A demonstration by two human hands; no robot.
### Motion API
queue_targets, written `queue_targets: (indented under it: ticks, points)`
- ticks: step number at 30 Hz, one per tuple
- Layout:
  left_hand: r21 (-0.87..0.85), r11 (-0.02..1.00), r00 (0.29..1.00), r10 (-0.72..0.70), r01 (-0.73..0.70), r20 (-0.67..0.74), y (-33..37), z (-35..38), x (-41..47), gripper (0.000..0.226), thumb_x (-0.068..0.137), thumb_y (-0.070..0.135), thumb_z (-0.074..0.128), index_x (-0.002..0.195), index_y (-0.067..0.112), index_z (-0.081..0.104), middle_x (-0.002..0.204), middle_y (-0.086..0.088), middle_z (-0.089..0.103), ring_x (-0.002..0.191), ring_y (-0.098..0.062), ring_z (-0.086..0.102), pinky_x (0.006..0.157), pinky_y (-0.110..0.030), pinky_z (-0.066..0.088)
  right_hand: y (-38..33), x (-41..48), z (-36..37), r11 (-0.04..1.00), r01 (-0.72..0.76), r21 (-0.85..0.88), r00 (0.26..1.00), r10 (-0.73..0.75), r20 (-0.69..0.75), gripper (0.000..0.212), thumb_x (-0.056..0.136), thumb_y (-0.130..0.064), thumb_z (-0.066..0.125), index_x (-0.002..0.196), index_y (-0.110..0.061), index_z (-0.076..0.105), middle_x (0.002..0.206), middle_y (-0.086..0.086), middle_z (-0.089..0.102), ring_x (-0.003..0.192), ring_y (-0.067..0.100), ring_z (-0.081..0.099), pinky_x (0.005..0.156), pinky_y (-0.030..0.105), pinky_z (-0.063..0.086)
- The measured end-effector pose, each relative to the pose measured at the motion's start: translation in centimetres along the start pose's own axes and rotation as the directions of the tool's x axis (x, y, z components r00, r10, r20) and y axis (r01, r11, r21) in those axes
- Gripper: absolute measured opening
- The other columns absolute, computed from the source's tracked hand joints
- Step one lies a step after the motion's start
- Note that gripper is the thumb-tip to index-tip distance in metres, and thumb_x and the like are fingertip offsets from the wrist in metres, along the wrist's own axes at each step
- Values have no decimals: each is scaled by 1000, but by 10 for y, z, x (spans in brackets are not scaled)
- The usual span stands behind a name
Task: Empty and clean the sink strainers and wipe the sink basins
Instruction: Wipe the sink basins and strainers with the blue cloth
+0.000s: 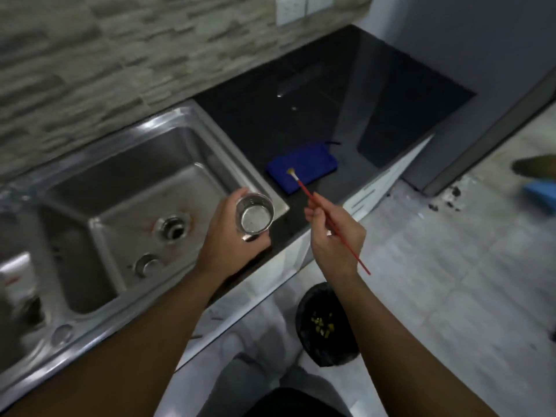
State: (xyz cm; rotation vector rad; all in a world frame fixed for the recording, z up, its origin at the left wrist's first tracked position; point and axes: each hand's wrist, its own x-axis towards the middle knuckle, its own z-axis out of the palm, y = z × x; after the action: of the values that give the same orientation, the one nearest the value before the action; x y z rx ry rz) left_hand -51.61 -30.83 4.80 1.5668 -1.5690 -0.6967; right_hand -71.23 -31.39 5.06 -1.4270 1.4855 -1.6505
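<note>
Head view: steel sink basin (144, 188) left, black counter (316, 121) right, blue cloth (302, 168) near its edge.
Left hand (231, 233) grips strainer cup (255, 215); right hand (337, 236) pinches red brush (331, 224).

Blue cloth (302, 166) on black countertop (391, 121)

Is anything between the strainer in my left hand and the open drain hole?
Nothing visible. The left hand holds the strainer above the right rim of the basin; the drain hole lies uncovered. A round metal piece lies on the basin floor beside the hole, not over it.
</note>
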Motion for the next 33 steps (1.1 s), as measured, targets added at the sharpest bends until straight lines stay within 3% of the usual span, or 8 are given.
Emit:
queue_targets:
  ticks: [4,9,15,18,21,25,30,33]
  points:
    - [6,987,981,-162,164,-108,-36,-51,5,91,55,36,84,128,63,37,128,27,52,117,17,49,90,3,37,-15,-9,57,998,42,-40,976,-33,217,31,97,-18,61,124,-30,70,100,-18,74,85,7,73,78,24,60]
    - [-65,967,950,-255,247,-182,-81,-96,10,84,52,33,80,131,38,51,128,10,61,119,-13,60,103,-36,49,-19,-17,119,980,157,-122,879,-82,469,31,98,-3,58,125,-12,71,97,4,75,81,7,69,77,13,55]
    - [-56,929,925,-369,365,-88,-144,-106,18,77,62,13,88,130,25,55,130,8,60,119,-10,59,102,-32,50,8,-11,184,952,180,-249,717,46,696,31,102,-13,51,127,-20,69,72,-4,65,61,8,60,59,12,41]
    - [-9,899,897,-438,438,-52,-173,-93,22,72,63,18,86,126,34,53,122,19,60,109,0,56,86,-11,43,33,-14,201,909,204,-362,677,136,724,31,102,-18,51,127,-20,70,78,2,71,64,4,61,65,17,46]
    - [-7,865,865,-501,502,28,-199,-78,27,79,60,16,88,128,31,52,124,12,62,113,-7,57,91,-18,44,48,-23,206,762,325,-560,616,279,736,32,100,-29,46,124,-28,68,94,4,75,79,26,70,71,36,57]
    - [21,844,839,-536,536,97,-225,-60,35,90,56,15,94,135,20,52,135,1,58,122,-14,53,97,-22,37,50,-26,212,683,381,-622,666,264,698,31,99,-34,42,116,-27,68,85,-1,73,69,24,69,65,37,58]
    - [33,823,811,-565,567,154,-251,-38,48,93,60,17,94,140,19,46,141,-3,54,128,-18,50,98,-21,34,50,-24,213,683,353,-639,689,273,672,27,100,-34,39,102,-27,66,75,-8,65,57,9,60,59,24,53]
    - [45,822,809,-567,568,154,-264,-27,53,89,59,20,92,136,21,47,136,-2,55,123,-18,52,94,-24,37,50,-24,213,697,349,-627,706,245,665,19,100,-26,48,99,-26,67,72,-10,63,53,-1,50,58,0,28]
